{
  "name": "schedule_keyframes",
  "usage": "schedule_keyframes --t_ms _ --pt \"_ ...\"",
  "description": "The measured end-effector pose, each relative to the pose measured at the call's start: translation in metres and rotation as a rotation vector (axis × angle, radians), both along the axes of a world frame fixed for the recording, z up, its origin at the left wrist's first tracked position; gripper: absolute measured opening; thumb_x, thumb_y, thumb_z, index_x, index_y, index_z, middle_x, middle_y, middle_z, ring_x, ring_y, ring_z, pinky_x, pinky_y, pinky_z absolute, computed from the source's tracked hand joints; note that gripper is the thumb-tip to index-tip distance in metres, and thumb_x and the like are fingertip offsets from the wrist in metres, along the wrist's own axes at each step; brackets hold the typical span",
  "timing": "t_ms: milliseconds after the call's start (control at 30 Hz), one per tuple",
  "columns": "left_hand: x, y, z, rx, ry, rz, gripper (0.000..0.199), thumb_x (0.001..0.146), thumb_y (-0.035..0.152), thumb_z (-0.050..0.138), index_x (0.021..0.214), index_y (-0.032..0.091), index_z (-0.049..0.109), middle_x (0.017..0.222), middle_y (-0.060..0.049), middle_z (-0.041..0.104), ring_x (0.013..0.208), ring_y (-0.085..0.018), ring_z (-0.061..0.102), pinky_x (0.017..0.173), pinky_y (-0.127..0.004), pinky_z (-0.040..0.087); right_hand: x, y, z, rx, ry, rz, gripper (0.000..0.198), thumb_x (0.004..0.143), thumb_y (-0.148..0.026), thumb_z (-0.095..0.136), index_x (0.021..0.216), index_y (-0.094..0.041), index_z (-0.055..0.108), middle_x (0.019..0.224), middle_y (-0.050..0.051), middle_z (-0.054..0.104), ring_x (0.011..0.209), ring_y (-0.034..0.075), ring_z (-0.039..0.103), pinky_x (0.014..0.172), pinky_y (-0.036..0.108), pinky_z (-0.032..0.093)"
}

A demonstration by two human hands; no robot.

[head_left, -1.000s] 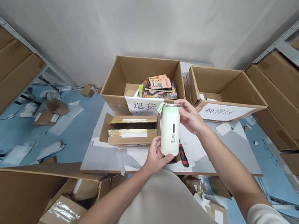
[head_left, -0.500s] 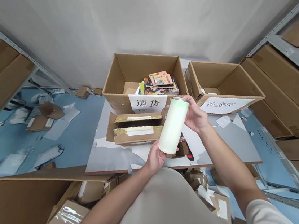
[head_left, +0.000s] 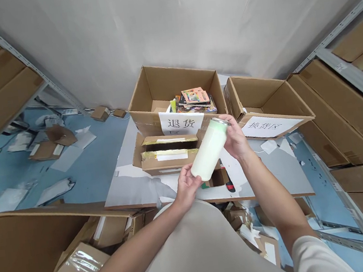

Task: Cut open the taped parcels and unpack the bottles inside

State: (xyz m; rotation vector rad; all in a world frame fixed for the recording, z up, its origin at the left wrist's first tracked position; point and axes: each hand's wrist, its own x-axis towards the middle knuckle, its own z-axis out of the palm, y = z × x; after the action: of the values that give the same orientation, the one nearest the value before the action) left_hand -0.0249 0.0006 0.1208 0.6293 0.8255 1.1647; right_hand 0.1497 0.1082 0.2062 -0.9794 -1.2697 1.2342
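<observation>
A pale green-white tumbler (head_left: 210, 151) with a silver rim at its upper end is held tilted in front of me, above the table. My left hand (head_left: 187, 186) grips its lower end from the left. My right hand (head_left: 235, 139) is closed round the upper end near the metal rim. Just left of the tumbler stands an opened small carton (head_left: 167, 159) with yellow tape along its flaps. Partly hidden beneath the tumbler are a small brown box (head_left: 219, 177) and a red and black tool (head_left: 230, 186), whose kind I cannot make out.
Behind are a large carton (head_left: 144, 119) with books (head_left: 196, 99) inside and a second labelled carton (head_left: 270, 83) on the table (head_left: 125, 191). Cartons fill shelves on both sides. At lower left, a big open box (head_left: 21, 235) holds several parcels.
The tumbler has shifted very slightly left, still in both hands. My view has moved a little, so the background appears slightly displaced.
</observation>
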Motion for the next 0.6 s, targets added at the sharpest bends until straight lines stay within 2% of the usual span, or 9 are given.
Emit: schedule_keyframes --t_ms 100,167,233,333,467,533,600 --pt "-0.004 -0.001 0.002 -0.066 -0.143 -0.089 0.06 0.073 0.062 0.062 0.114 0.021 0.049 0.116 -0.011 0.061 0.094 -0.023 0.064 0.077 -0.036 0.051 0.002 -0.006 0.008 0.017 0.032 0.084 0.062 0.06 -0.073 0.064 0.104 -0.031 0.048 0.117 0.006 0.058 0.093 0.023 0.06 0.069 0.037 0.05" --pt "-0.004 -0.003 0.002 -0.113 -0.194 -0.146 0.064 0.076 0.068 0.053 0.113 0.016 0.053 0.108 -0.014 0.065 0.088 -0.025 0.066 0.078 -0.039 0.051 0.0 -0.01 0.011 0.007 0.063 0.075 0.057 0.061 -0.065 0.07 0.101 -0.031 0.049 0.112 0.004 0.06 0.087 0.021 0.061 0.068 0.035 0.05" --pt "-0.003 -0.005 0.001 -0.134 -0.185 -0.147 0.065 0.078 0.067 0.052 0.112 0.013 0.055 0.107 -0.016 0.066 0.088 -0.025 0.066 0.081 -0.039 0.051 -0.003 -0.011 0.01 -0.024 0.073 0.013 0.05 0.062 -0.056 0.075 0.098 -0.03 0.051 0.1 0.001 0.062 0.077 0.017 0.06 0.063 0.03 0.05" --pt "-0.001 -0.01 -0.001 -0.105 -0.139 -0.096 0.064 0.076 0.062 0.059 0.12 0.016 0.05 0.12 -0.014 0.06 0.096 -0.024 0.064 0.084 -0.039 0.051 -0.008 -0.012 0.004 -0.088 0.068 -0.051 0.046 0.061 -0.048 0.078 0.094 -0.028 0.053 0.087 -0.002 0.06 0.067 0.013 0.056 0.057 0.025 0.048" --pt "0.0 -0.016 -0.005 -0.008 0.0 0.0 0.08 0.059 0.044 0.082 0.124 0.024 0.039 0.131 -0.012 0.051 0.103 -0.022 0.061 0.085 -0.037 0.052 -0.01 -0.013 -0.002 -0.121 0.014 -0.088 0.047 0.06 -0.05 0.077 0.093 -0.027 0.051 0.083 -0.003 0.058 0.065 0.013 0.055 0.056 0.025 0.048" --pt "0.0 -0.017 -0.006 0.006 0.048 0.036 0.077 0.057 0.041 0.083 0.119 0.023 0.041 0.127 -0.011 0.053 0.102 -0.022 0.06 0.085 -0.036 0.052 -0.007 -0.016 0.0 -0.106 -0.015 -0.063 0.051 0.06 -0.055 0.075 0.096 -0.028 0.05 0.086 -0.002 0.059 0.067 0.013 0.056 0.058 0.026 0.049" --pt "-0.001 -0.018 -0.006 -0.009 0.011 0.024 0.068 0.063 0.05 0.077 0.116 0.022 0.044 0.123 -0.01 0.057 0.101 -0.022 0.061 0.085 -0.038 0.052 -0.001 -0.018 0.005 -0.062 -0.044 0.023 0.06 0.058 -0.064 0.072 0.102 -0.03 0.05 0.098 0.0 0.06 0.076 0.016 0.058 0.063 0.029 0.05"
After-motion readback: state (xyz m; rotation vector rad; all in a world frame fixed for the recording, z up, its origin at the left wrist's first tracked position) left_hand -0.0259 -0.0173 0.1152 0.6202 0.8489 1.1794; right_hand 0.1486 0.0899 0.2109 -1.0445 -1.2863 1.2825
